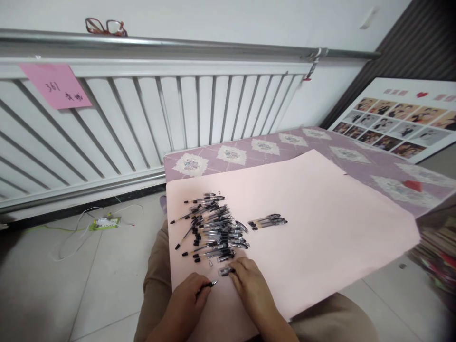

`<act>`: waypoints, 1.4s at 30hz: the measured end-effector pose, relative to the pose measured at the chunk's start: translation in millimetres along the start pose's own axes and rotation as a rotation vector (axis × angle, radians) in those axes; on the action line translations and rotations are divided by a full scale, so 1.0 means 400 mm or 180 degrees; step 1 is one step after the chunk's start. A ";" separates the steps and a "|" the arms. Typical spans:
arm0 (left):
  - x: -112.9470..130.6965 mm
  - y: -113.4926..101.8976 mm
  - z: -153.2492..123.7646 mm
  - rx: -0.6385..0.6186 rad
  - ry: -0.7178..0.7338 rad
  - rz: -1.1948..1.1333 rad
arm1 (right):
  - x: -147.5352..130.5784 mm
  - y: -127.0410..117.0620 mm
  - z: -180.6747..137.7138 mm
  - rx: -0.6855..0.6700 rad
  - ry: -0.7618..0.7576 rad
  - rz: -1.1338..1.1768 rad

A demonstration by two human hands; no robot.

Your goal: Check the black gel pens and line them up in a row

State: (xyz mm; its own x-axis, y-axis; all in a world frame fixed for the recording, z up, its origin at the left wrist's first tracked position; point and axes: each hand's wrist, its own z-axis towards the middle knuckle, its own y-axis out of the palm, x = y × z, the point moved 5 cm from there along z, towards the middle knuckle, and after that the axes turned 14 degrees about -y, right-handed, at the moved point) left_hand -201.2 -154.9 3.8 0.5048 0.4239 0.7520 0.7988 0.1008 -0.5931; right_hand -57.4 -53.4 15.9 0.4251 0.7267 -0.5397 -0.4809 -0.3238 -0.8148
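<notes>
Uncapped pen over the pink sheet: the left hand has its fingers pinched behind the bare tip, probably keeping it clear; the right hand pinches a clear-and-black cap.

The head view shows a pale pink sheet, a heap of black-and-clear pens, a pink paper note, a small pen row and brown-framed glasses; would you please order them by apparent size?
Pale pink sheet
Pen heap
Pink paper note
Small pen row and brown-framed glasses: too alike to rank
</notes>
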 end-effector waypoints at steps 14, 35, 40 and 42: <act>0.054 -0.015 0.008 0.0048 0.0046 -0.0097 | 0.013 -0.009 -0.015 0.0017 -0.0018 0.0174; 0.108 0.028 0.012 -0.0226 0.0394 0.0006 | -0.037 -0.058 -0.042 -0.0142 0.0323 0.1707; 0.105 0.039 0.016 -0.0387 0.0312 0.0107 | -0.033 -0.048 -0.043 -0.0199 0.0414 0.1711; 0.102 0.039 0.018 -0.0472 0.0302 0.0237 | -0.032 -0.047 -0.045 -0.0234 0.0436 0.1743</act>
State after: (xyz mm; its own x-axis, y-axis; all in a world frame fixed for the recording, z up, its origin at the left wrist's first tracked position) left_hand -170.6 -129.5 23.0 0.5872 0.3379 0.7355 0.7941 -0.0644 -0.6043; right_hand -40.0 -67.6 34.5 0.2268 0.3573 -0.9060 -0.6066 -0.6760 -0.4184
